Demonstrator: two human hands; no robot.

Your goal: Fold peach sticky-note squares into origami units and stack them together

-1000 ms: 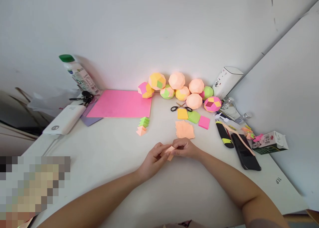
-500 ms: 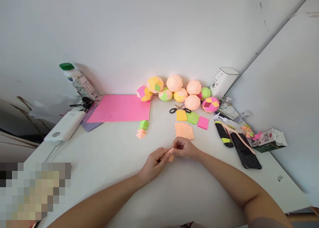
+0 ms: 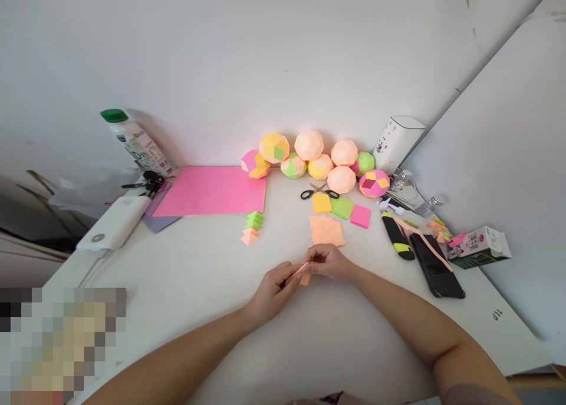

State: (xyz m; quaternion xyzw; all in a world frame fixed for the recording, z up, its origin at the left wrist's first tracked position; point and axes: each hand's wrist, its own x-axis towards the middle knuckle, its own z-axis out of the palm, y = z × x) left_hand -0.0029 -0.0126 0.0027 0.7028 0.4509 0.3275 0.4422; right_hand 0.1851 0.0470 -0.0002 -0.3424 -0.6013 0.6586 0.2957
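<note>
My left hand (image 3: 276, 287) and my right hand (image 3: 328, 262) meet over the table, both pinching one small peach sheet of paper (image 3: 305, 279). Its lower part hangs below the fingers; the rest is hidden by them. Just beyond my right hand lies a loose pile of peach paper squares (image 3: 326, 231). Behind that are yellow (image 3: 322, 203), green (image 3: 342, 207) and pink paper squares (image 3: 361, 216), with open black-handled scissors (image 3: 319, 191) at the back. Ahead and to the left stand small folded paper pieces (image 3: 251, 228), green and peach.
Several faceted paper balls (image 3: 309, 145) line the wall. A pink board (image 3: 212, 191), a white power bank (image 3: 114, 222) and a green-capped bottle (image 3: 137, 140) are at left. To the right lie a phone (image 3: 437, 266), a black-and-yellow cutter (image 3: 398, 237) and a small carton (image 3: 480, 247).
The view has shifted very slightly. Both hands keep their pinch on the peach paper with hardly any movement.
</note>
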